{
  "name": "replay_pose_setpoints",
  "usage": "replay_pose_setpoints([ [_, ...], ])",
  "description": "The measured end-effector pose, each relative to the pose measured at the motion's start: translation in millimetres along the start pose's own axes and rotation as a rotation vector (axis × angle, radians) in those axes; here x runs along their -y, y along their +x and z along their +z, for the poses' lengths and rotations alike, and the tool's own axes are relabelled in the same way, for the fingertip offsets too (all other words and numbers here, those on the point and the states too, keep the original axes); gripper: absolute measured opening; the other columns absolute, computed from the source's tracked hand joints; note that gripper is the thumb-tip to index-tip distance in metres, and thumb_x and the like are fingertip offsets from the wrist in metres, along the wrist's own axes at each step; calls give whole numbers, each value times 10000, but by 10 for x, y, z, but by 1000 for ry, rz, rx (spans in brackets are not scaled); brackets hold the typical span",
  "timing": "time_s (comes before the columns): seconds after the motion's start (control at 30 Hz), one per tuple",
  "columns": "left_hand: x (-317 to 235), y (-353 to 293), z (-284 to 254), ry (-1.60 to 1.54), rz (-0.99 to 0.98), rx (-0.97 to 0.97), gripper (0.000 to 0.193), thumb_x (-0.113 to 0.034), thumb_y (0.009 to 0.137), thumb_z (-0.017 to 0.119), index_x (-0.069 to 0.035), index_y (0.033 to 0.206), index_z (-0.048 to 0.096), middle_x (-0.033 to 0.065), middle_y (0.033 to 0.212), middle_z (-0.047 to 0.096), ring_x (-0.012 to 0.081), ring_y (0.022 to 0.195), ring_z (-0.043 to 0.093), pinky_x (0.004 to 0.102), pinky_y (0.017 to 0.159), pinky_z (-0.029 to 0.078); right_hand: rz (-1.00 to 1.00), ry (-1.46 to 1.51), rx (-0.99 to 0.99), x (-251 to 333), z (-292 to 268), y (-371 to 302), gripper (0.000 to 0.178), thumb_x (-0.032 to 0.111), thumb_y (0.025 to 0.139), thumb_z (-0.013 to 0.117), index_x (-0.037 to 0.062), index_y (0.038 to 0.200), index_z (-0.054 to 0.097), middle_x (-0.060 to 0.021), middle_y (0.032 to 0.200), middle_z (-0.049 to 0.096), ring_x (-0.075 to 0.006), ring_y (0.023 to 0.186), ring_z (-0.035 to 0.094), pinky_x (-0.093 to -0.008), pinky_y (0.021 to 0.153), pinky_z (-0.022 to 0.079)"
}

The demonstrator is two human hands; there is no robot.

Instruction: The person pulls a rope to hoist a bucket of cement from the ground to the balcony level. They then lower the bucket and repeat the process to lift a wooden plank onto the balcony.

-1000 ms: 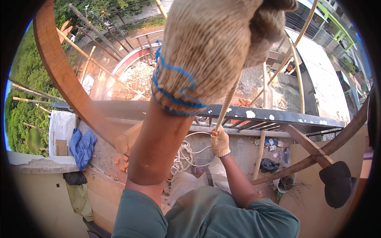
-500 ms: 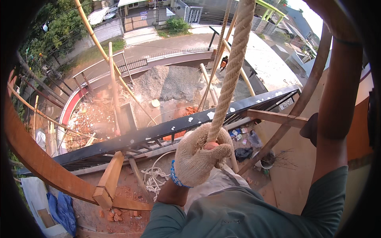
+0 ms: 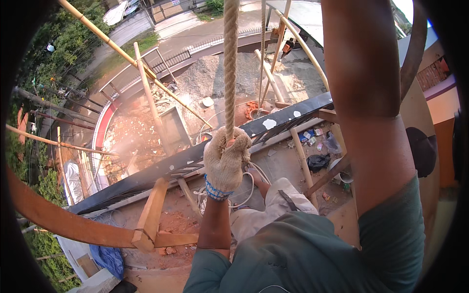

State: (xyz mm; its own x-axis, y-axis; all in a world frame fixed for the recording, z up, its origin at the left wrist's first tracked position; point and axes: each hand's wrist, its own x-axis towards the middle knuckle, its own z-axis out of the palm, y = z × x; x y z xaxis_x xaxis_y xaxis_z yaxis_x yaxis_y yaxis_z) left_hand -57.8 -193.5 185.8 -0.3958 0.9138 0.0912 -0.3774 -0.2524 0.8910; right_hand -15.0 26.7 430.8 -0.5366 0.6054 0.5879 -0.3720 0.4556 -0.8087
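Observation:
My left hand (image 3: pixel 227 163), in a knitted cream work glove with a blue-and-white cuff, is closed around a thick twisted rope (image 3: pixel 230 63). The rope rises from the fist to the top of the view. My right arm (image 3: pixel 364 97) is raised, and its hand lies beyond the upper edge, so what it holds is hidden. Beyond the railing, a thinner rope (image 3: pixel 263 53) hangs down towards a round container (image 3: pixel 258 114) beside orange rubble. Loops of pale rope (image 3: pixel 250 193) lie beside my foot, below the left glove.
A black railing (image 3: pixel 268 124) with peeling paint crosses in front of me. Curved wooden formwork (image 3: pixel 68 215) and a timber block (image 3: pixel 149 217) stand at the left. Bamboo poles (image 3: pixel 105 36) rise outside. A gravel heap (image 3: pixel 207 73) lies in the yard below. A white bucket (image 3: pixel 343 168) stands right.
My left fist has moved left and a little down, still around the rope. The right arm has swung inwards and its hand has left the view. The view has shifted, showing my foot.

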Motion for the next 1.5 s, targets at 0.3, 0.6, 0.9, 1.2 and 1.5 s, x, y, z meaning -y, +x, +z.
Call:
replay_pose_setpoints([
  [0.3, 1104, -1175, -1019, 647, -302, -316, 211, -167, 1061, 652, -7, 1199, 670, 76, 990, 693, 147, 869, 655, 302, 787, 550, 102, -43, -234, -1326, 843, -1247, 414, 460, 1099, 577, 52, 1107, 644, -39, 914, 681, -166, 753, 637, -347, 670, 523],
  [0.6, -2203, 291, -899, 1733, 520, -165, 536, -375, 1010, 630, -47, 1407, 481, 137, 1283, 503, 245, 1144, 530, 407, 971, 435, 705, -229, 360, -2306, 2110, -4170, 307, 354, 1081, 536, 55, 1056, 598, -190, 844, 691, -475, 803, 689, -539, 685, 531],
  [0.9, -1847, 525, -247, 668, 503, -296, 711, -462, 974, 662, -40, 1483, 401, 179, 1409, 437, 296, 1222, 501, 437, 983, 410, 709, -117, 361, -2359, 1298, -3441, 656, 343, 1001, 705, -8, 1499, 462, -244, 1309, 622, -366, 1175, 669, -464, 985, 548],
  [1.2, -796, -205, -789, 299, 431, -501, 265, -232, 1057, 702, 28, 1035, 655, 79, 857, 685, 104, 684, 616, 262, 558, 485, 483, 270, 305, -3089, 2026, 219, 429, 391, 989, 782, -25, 1062, 707, -158, 921, 738, -231, 928, 727, -378, 868, 579],
  [1.5, 127, -897, -2046, 1161, 250, -845, 194, -207, 1038, 701, -41, 947, 660, 94, 683, 640, 254, 610, 650, 382, 582, 505, 94, 469, 344, -855, 855, 463, 412, 347, 1071, 679, 108, 759, 556, -3, 640, 499, -144, 546, 484, -391, 629, 483],
])
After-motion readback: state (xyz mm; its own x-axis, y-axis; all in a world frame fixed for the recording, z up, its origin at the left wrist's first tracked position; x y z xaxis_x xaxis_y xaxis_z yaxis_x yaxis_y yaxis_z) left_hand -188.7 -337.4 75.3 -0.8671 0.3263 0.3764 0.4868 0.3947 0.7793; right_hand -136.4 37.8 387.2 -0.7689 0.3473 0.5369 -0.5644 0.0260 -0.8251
